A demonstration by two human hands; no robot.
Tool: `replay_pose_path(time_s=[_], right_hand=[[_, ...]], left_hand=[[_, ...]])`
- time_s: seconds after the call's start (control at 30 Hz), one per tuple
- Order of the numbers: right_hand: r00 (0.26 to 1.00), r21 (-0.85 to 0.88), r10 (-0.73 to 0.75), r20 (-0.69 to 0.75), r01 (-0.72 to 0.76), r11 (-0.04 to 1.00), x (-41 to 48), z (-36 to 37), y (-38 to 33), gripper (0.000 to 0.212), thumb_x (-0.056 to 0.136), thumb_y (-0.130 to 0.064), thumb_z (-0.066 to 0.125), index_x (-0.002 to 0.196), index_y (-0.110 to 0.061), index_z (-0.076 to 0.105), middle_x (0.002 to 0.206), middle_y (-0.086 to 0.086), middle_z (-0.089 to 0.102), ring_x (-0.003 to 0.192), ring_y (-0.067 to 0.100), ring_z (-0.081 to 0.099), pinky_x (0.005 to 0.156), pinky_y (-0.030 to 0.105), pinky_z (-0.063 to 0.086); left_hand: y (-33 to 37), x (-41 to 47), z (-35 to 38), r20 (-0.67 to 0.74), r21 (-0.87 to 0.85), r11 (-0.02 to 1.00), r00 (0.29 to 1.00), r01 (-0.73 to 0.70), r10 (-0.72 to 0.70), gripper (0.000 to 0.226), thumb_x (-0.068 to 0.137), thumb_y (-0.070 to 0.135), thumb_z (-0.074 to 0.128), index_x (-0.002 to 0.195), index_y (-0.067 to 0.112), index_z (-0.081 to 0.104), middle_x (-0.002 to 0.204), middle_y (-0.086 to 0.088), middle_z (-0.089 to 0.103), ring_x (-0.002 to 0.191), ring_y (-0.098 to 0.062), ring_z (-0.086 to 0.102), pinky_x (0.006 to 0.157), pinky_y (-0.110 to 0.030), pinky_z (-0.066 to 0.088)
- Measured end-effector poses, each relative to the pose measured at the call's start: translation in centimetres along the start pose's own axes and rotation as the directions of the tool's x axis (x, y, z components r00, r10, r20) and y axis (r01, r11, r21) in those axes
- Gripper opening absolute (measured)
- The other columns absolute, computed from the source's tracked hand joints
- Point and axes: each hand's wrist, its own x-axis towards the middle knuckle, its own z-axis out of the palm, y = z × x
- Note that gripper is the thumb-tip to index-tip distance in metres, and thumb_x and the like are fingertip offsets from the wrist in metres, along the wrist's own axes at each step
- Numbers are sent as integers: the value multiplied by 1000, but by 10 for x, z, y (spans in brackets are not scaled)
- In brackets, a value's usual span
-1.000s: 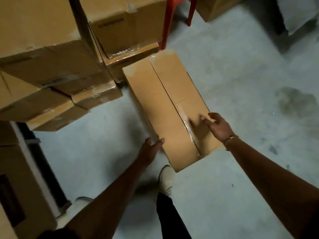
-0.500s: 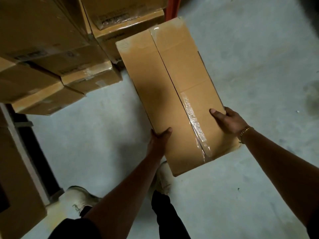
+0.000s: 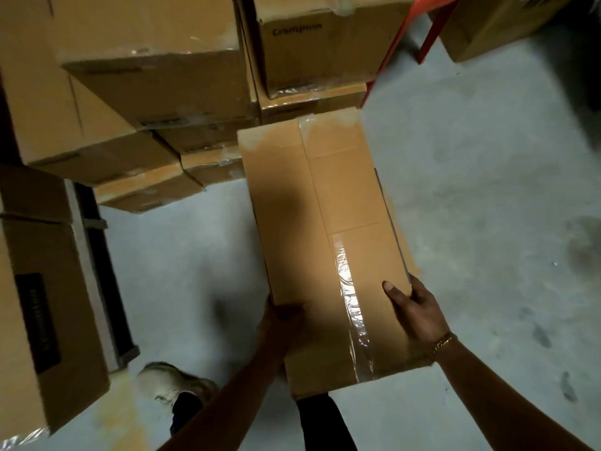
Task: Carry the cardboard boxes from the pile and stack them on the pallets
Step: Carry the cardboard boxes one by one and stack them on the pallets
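Fingers point(image 3: 392, 292): both sets clamped on box point(image 3: 325, 222). The right hand point(image 3: 416, 317) curls over its near right corner, and the left hand point(image 3: 279, 320) grips its near left edge.
Location: box held over floor point(image 3: 487, 190), far end close beside pile point(image 3: 156, 92).
Risk, as I judge it: both grips sit at one end, so the long box may dip, knock the pile or slip; glossy tape point(image 3: 351, 307) gives poor purchase.
Markings: one carton point(image 3: 318, 47) in the pile reads roughly "Crompton"; I read none on the held box.
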Motion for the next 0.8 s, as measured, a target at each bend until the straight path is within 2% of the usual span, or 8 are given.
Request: replay_pose_path(time_s=[0.1,0.23,0.33,0.47,0.53,0.6,0.7,0.8], right_hand=[[999,-9,-19,33,20,1000,-31,50,-15,62,73,-67,78,125,-36,65,109,-3,77,103,22,73,97,53,55],[995,-70,-50,87,56,996,-66,125,-39,61,74,-71,74,124,-38,64,109,-3,76,102,24,72,94,52,57],[989,-137,-76,125,93,986,-95,189,-62,57,77,-72,72,119,-35,64,108,-3,75,102,22,71,90,47,58],[976,-181,-115,184,149,972,-137,271,-91,45,91,-42,69,126,-15,63,110,2,72,99,14,67,71,18,47],[970,-176,-118,215,157,972,-155,308,-103,38,93,-38,67,127,-21,62,110,-5,71,99,12,66,67,13,47],[957,-181,-140,255,190,965,-171,341,-115,36,95,-38,66,129,-33,58,112,-11,68,99,6,63,70,17,49],[941,-196,-151,302,217,956,-190,389,-135,43,91,-44,68,132,-35,58,117,-8,70,103,13,66,85,35,53],[926,-207,-194,323,269,940,-206,434,-164,36,92,-42,69,127,-36,59,112,-11,69,101,11,64,83,33,51]], left_hand=[[-15,-16,-59,8,-138,990,1000,21,-20,58,90,23,75,142,24,48,123,-7,66,112,-30,62,95,-46,52],[-32,-34,-143,22,-413,906,995,96,-96,78,72,44,83,135,6,55,98,-10,65,89,-29,61,85,-38,49],[-48,-46,-209,-91,-356,934,994,29,-66,76,64,46,85,133,26,58,110,-5,70,93,-23,66,72,-31,51],[-78,-68,-294,-194,-293,956,979,1,-61,75,82,49,77,146,31,42,130,-5,60,101,-23,56,81,-34,44],[-96,-77,-330,-232,-318,948,971,-18,-60,81,81,54,77,149,33,39,132,-4,59,104,-24,57,82,-34,47],[-113,-86,-363,-266,-436,897,963,-77,-46,80,77,48,83,145,36,43,128,0,62,103,-20,61,78,-33,52],[-131,-98,-412,-273,-561,820,960,-113,-55,96,59,60,85,145,43,44,127,5,65,110,-23,64,92,-51,56],[-138,-106,-459,-310,-619,764,951,-183,-24,91,63,52,85,145,40,47,123,9,68,110,-18,64,98,-50,54]])
